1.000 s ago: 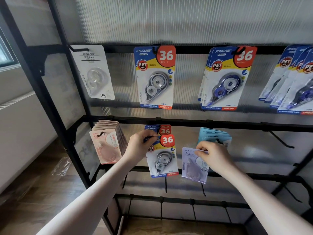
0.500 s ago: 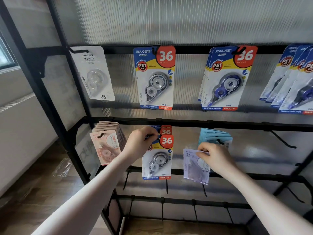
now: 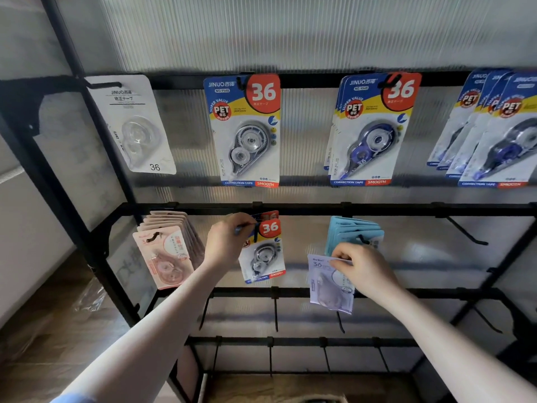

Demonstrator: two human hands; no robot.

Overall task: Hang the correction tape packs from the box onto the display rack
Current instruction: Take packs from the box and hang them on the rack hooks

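Right now the black display rack point(image 3: 290, 209) fills the view, its middle rail running just above both hands. Along the top rail, well above them, hang a white pack point(image 3: 130, 123) and rows of blue-and-red packs point(image 3: 247, 132). On the middle rail a pink stack point(image 3: 165, 251) sits just to the outside of the left hand, and a light blue stack point(image 3: 353, 232) hangs right above the right hand.

The left hand point(image 3: 226, 242) pinches the top corner of a blue-and-red correction tape pack point(image 3: 263, 251), which hangs at the hook in front of another of its kind. I judge this pack is being seated on its hook; whether the hole is fully over the prong I cannot tell. The right hand point(image 3: 360, 269) grips a pale lilac pack point(image 3: 331, 283) by its top edge, held off the rack just below the blue stack.

Next, it seems, the left hand lets go once the card hangs free, and the lilac pack needs a hook of its own. Beyond the right hand an empty hook point(image 3: 465, 232) juts out with open room around it, and bare hooks point(image 3: 275, 312) point forward on the rail below both hands; those tips could snag a card or wrist. The box is not in view.
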